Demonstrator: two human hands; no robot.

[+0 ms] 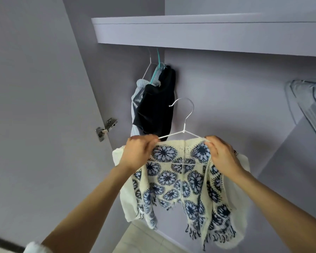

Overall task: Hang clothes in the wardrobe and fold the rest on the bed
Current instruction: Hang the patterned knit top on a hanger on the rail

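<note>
A cream crocheted cardigan [181, 181] with blue flower circles and fringe hangs on a white wire hanger [184, 123] held up in front of the open wardrobe. My left hand [137, 154] pinches the cardigan's left shoulder together with the hanger's arm. My right hand [223, 156] pinches the right shoulder at the hanger's other arm. The hanger's hook is free in the air, below the shelf. Behind it, a dark garment [157, 108] and a grey-blue one [136, 101] hang on a teal hanger [160, 64] and a white hanger [148, 68].
The wardrobe's lilac shelf [208, 31] runs overhead; the rail is hidden behind it. The open door [35, 106] with a metal hinge [106, 128] stands at the left. A bundle of pale hangers [310, 106] hangs at the right. Beige floor tiles [144, 240] show below.
</note>
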